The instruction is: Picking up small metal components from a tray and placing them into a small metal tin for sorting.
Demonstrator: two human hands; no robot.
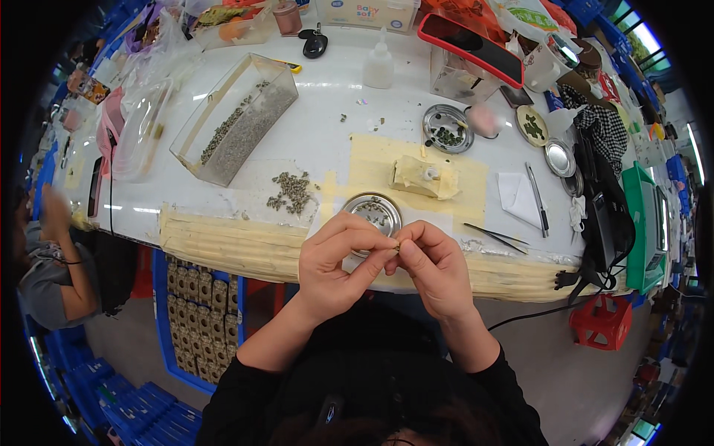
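My left hand point(333, 262) and my right hand point(437, 269) meet fingertip to fingertip over the table's front edge. Both pinch one tiny olive-brown piece point(397, 248), mostly hidden by the fingers and too small to name. Just beyond them, a round metal dish point(399, 213) holds several small grey-green pieces; my left hand covers part of its near side. A loose pile of similar small pieces point(291, 192) lies to the left of the dish. Behind the dish stands a tape-wrapped block point(416, 177) on yellowish paper.
Black tweezers point(497, 236), a folded white tissue point(518, 199) and a pen point(537, 201) lie at right. A clear bin point(236, 119) of small parts stands left, a white squeeze bottle point(379, 65) behind. A phone in a red case point(473, 48) rests on a box. A co-worker's arm point(73, 286) shows far left.
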